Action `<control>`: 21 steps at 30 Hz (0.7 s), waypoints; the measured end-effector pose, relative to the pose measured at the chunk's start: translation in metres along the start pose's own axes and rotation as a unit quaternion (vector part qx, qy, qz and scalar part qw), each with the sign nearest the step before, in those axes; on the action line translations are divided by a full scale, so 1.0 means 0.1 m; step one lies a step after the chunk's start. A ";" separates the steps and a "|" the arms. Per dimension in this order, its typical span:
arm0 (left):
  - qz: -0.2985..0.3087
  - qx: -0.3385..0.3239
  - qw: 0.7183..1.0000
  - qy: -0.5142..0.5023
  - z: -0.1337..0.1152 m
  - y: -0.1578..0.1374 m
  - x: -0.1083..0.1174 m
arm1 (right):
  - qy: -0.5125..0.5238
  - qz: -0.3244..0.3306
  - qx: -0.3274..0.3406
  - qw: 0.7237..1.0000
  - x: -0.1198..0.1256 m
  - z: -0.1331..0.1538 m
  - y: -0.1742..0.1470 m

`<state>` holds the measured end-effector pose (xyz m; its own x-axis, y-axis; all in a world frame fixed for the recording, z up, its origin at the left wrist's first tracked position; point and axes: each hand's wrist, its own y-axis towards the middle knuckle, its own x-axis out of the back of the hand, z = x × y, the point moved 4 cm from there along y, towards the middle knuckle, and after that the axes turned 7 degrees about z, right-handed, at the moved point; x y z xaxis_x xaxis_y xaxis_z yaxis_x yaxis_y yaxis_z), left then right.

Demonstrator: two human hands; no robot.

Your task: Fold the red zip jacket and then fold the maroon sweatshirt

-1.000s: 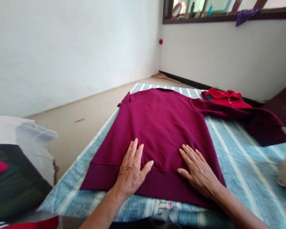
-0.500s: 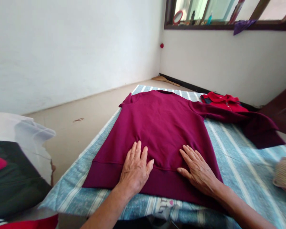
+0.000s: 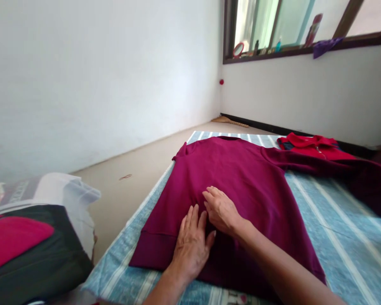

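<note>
A maroon sweatshirt (image 3: 241,173) is spread out on a blue-and-white striped cloth (image 3: 330,224), its collar at the far end and its wide hem towards me. One sleeve stretches out to the right; at the left shoulder only a short folded bit shows. My left hand (image 3: 192,243) lies flat on the lower part, just over the hem band, fingers stretched out. Close beside it, slightly farther up, my right hand (image 3: 222,209) rests on the fabric with its fingers extended and a little bent; its thumb is hidden. Neither hand grips anything.
A folded red top (image 3: 317,146) with a zip lies at the far right of the cloth. To the left are a dark and pink garment (image 3: 34,250) and a whitish bag (image 3: 66,190). A broom (image 3: 230,121) lies by the wall, below a window sill (image 3: 273,53) holding small items.
My right hand has moved left across the sweatshirt, from near its right side to beside my left hand. My left hand stays on the lower part. The view has swung left and up.
</note>
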<state>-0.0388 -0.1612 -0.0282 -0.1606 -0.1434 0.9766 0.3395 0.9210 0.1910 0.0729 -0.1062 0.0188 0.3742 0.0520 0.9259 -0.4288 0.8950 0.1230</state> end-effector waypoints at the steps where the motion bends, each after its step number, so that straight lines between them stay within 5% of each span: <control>1: -0.014 -0.004 1.000 -0.017 0.02 0.00 0.01 | 0.000 0.005 0.000 1.000 -0.09 -0.04 0.05; 8: -0.128 0.045 0.989 -0.051 0.54 0.03 0.52 | 0.012 0.006 0.020 1.000 -0.39 -0.17 0.00; 12: -0.010 0.213 0.974 0.071 0.97 0.11 0.76 | 0.025 0.001 0.014 1.000 -0.37 -0.14 0.01; 16: 0.113 0.322 0.939 0.048 1.22 0.13 0.74 | 0.030 0.005 0.010 0.999 -0.38 -0.13 0.03; 21: 0.093 0.327 0.940 -0.016 1.40 0.09 0.73 | 0.034 0.011 -0.023 0.999 -0.39 -0.13 0.04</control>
<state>-0.1767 -0.1123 0.0306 -0.1854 0.0438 0.9817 -0.2755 0.9566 -0.0947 0.0679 -0.0988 -0.0212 0.4209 0.0996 0.9016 -0.3987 0.9131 0.0853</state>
